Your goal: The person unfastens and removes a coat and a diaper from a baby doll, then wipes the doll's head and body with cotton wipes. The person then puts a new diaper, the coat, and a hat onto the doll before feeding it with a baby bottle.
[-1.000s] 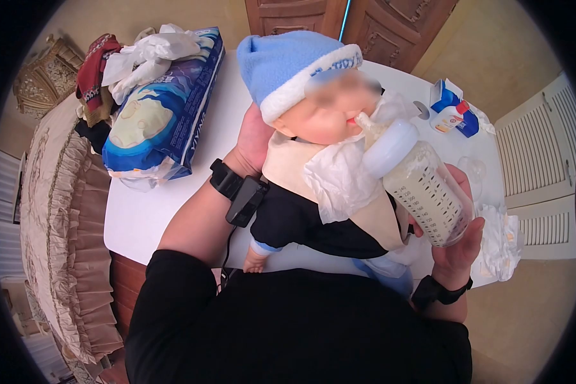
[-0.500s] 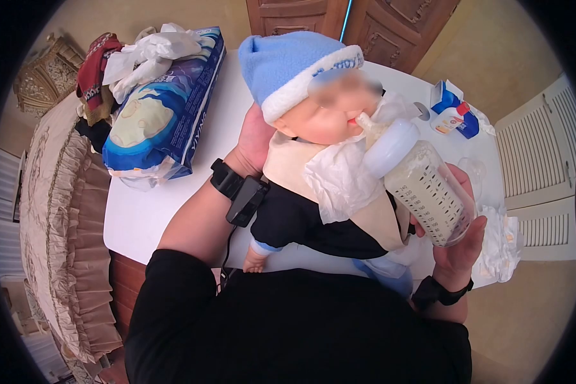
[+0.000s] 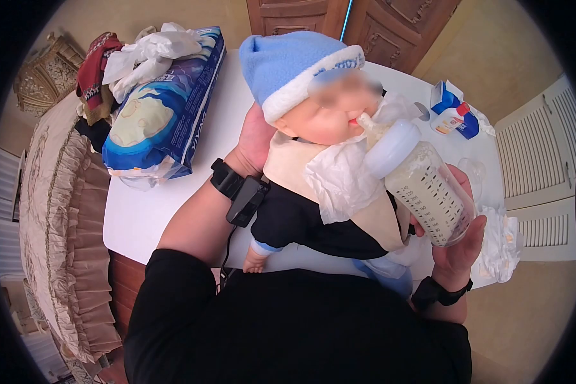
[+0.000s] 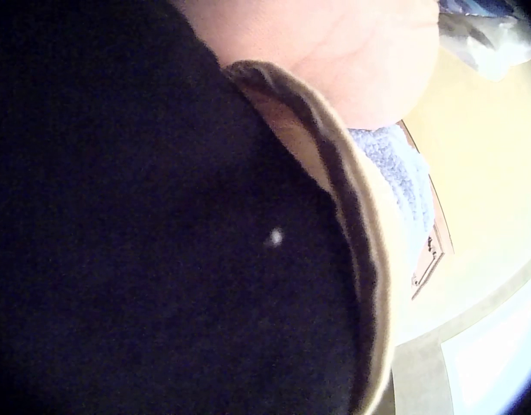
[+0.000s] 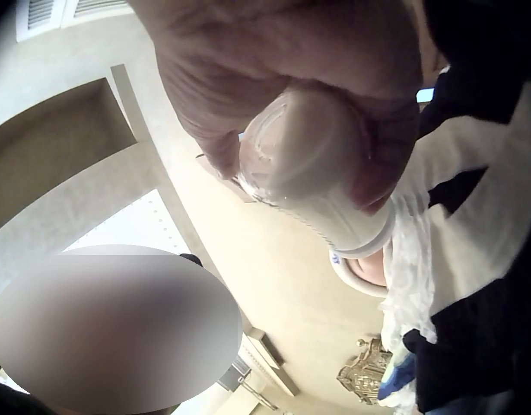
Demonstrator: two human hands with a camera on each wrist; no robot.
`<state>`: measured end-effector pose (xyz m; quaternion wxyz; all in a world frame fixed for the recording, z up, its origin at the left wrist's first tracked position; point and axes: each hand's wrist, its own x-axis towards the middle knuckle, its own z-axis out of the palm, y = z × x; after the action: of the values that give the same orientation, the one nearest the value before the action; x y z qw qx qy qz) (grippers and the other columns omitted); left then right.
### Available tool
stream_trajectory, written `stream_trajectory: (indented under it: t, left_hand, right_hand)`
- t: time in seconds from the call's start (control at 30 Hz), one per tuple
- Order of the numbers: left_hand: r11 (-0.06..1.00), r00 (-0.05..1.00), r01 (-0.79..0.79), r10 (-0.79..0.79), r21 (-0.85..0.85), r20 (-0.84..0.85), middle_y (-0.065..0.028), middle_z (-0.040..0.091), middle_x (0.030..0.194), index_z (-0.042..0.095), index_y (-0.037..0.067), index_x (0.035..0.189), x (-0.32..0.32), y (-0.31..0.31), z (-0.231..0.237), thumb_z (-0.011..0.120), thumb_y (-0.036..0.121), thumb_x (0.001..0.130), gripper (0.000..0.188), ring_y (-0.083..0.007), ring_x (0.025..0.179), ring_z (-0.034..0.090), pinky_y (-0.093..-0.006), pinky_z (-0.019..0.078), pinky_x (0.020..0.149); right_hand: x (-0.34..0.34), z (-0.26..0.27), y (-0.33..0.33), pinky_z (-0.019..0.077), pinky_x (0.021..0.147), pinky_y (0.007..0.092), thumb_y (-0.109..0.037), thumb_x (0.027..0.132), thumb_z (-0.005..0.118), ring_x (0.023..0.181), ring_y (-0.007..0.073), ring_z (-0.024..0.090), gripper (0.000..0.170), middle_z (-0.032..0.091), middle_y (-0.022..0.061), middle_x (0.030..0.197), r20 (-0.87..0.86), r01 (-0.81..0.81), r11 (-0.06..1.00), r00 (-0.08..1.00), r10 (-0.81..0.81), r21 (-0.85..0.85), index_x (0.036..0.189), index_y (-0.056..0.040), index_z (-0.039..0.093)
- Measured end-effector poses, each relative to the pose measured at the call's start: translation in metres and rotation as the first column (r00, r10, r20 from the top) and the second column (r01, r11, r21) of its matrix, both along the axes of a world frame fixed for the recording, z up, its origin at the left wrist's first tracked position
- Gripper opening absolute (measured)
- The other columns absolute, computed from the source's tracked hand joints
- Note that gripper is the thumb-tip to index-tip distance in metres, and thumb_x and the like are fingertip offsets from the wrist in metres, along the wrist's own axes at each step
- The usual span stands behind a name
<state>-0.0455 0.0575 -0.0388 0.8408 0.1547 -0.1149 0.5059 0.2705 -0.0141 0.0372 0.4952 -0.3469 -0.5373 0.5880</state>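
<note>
A baby doll (image 3: 329, 233) in black and cream clothes and a blue hat (image 3: 291, 70) lies tilted across the person's front. Behind its head and neck is my left hand (image 3: 256, 142), its fingers hidden by the doll. In my right hand (image 3: 457, 249) I grip the base of a baby bottle (image 3: 432, 195) holding whitish milk. The bottle's teat (image 3: 366, 121) is at the doll's red mouth. White tissue (image 3: 342, 182) lies on its chest. From the right wrist view, thumb and fingers curl round the bottle (image 5: 313, 164).
On the white table (image 3: 153, 221), a blue diaper pack (image 3: 166, 115) with cloths on it stands at the left. At the right are a small bottle with a red cap (image 3: 449, 118), a blue box (image 3: 443, 96) and crumpled white plastic (image 3: 500, 246). A ruffled bedspread (image 3: 64, 224) borders the left.
</note>
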Motion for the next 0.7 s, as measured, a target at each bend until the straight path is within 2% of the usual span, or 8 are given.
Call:
stream_trajectory:
  t: [0.7]
  left_hand:
    - [1.000,1.000,0.012,-0.012,0.009,0.027,-0.0141,0.044,0.144,0.041,0.005,0.141,0.0018,0.0002,0.0007,0.041,0.044,0.099,0.057,-0.0299,0.129,0.045,-0.0435,0.0359,0.110]
  right_hand:
    - [-0.0008,0.0044,-0.0008,0.0493,0.053,0.0262,-0.080,0.078,0.047,0.073,0.0199,0.063,0.102,0.059,0.0151,0.111,0.002,0.025,1.000,1.000,-0.025,0.010,0.138,0.0009,0.031]
